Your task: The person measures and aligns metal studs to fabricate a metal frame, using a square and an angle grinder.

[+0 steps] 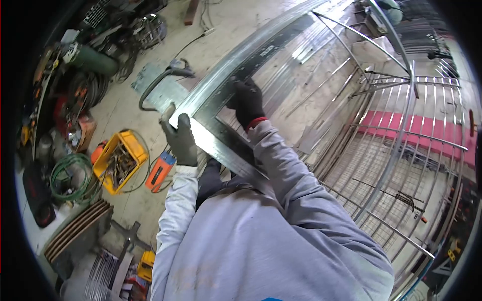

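Two lengths of shiny metal profile meet at a corner in front of me, making a metal frame (221,151). My left hand (181,138), in a dark glove, is closed on the outer corner of this frame, thumb and fingers on either side. A dark steel square (228,134) with markings lies along the inner side of both lengths. My right hand (246,103), in a dark glove with a red cuff, grips the long arm of the square, its fingers curled over the edge.
Left on the floor are a yellow crate (116,163) of metal pieces, an orange-blue device (160,171), a green hose (71,174) and a dark green cylinder (90,59). A welded bar grille (396,145) stands at the right. A cable with a clamp (173,71) lies beyond the corner.
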`<state>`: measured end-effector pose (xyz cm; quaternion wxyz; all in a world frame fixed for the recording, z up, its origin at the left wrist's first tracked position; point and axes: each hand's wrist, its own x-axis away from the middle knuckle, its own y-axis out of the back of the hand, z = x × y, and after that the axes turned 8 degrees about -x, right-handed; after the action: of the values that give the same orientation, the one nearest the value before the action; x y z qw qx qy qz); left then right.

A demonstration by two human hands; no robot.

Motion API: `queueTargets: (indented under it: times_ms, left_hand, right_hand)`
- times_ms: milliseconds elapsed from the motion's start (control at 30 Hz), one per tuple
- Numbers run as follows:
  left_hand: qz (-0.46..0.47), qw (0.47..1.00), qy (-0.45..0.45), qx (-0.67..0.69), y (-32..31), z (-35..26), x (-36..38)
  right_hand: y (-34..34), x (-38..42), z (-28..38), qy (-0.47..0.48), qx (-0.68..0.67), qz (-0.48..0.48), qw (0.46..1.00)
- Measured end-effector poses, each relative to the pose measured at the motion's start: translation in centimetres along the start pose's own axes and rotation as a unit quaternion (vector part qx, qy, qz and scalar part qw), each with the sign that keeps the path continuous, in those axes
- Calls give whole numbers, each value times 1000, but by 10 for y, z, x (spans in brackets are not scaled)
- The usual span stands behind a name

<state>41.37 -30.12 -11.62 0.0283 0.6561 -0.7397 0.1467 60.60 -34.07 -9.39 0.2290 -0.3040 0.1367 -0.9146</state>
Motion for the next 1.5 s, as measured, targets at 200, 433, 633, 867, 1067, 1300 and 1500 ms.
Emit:
queueTargets:
  times_ms: [200, 433, 633, 867, 1067, 1300, 1500]
  left_hand:
    - [-18, 1000, 21, -8, -4, -6, 2]
    - [13, 999, 34, 7, 1, -8, 2]
    - [16, 1000, -17, 1, 7, 4, -4]
    - [10, 996, 25, -89, 9, -7, 2]
    - [13, 975, -76, -208, 39, 37, -39]
    - [60, 967, -82, -233, 26, 3, -16]
    - [65, 912, -161, -371, 51, 34, -50]
  right_hand:
    - [1, -1, -2, 11, -11, 8, 1000]
    - [-2, 3, 0, 1, -10, 9, 1000]
    - [20, -16, 0, 61, -4, 3, 998]
    - [151, 37, 127, 160, 121, -68, 977]
    - [324, 134, 167, 301, 266, -233, 885]
    - [464, 262, 138, 252, 642, -330, 644]
    - [533, 316, 102, 213, 698, -312, 608]
